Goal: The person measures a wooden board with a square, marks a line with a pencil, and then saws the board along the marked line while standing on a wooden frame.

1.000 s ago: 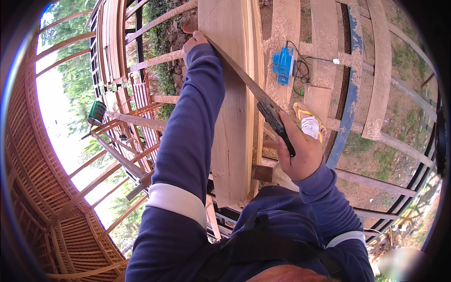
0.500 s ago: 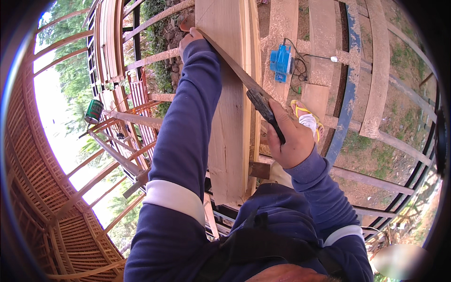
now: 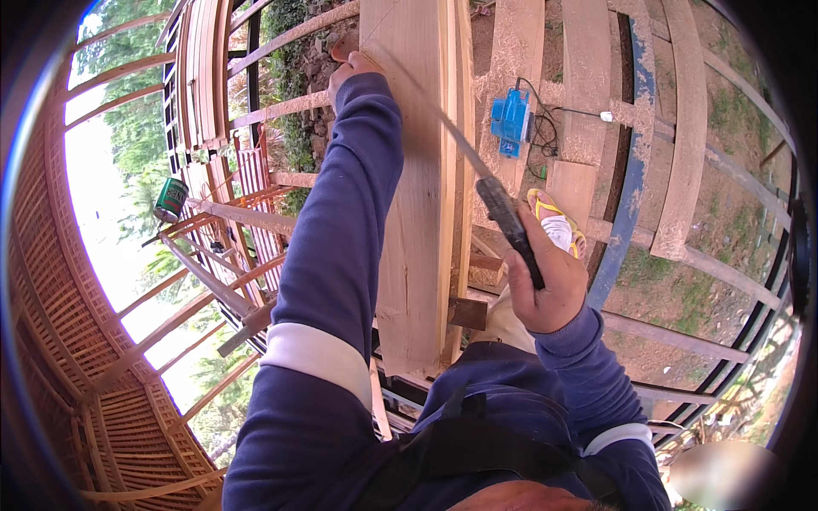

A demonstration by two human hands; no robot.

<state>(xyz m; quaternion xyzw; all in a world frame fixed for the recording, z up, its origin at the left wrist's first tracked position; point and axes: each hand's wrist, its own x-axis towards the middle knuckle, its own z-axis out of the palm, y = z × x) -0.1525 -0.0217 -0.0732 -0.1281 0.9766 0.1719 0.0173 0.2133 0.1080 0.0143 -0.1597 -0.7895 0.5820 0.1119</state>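
My right hand (image 3: 552, 281) is closed round the dark handle of a handsaw (image 3: 504, 213). The thin blade, slightly blurred, slants up and left over a long pale wooden board (image 3: 409, 255), its tip close to my left hand. At the far left edge of that board, my left hand (image 3: 353, 71) bends its fingers over the edge, gripping it; part of the fingers is hidden. Where the blade meets the wood is too blurred to tell exactly. Beside the left hand lies an orange-brown rounded thing (image 3: 343, 46) that I cannot make out.
A blue power tool (image 3: 510, 121) with a black cord sits on shavings-covered planks (image 3: 588, 94) to the right. My sandalled foot (image 3: 550, 209) stands below it. A blue beam (image 3: 635, 170) runs further right. At left are a green can (image 3: 171, 199) and wooden rails (image 3: 247, 217).
My right hand has drawn the saw back, down and to the right, and the blade has slid with it. The left hand stays at the board's edge.
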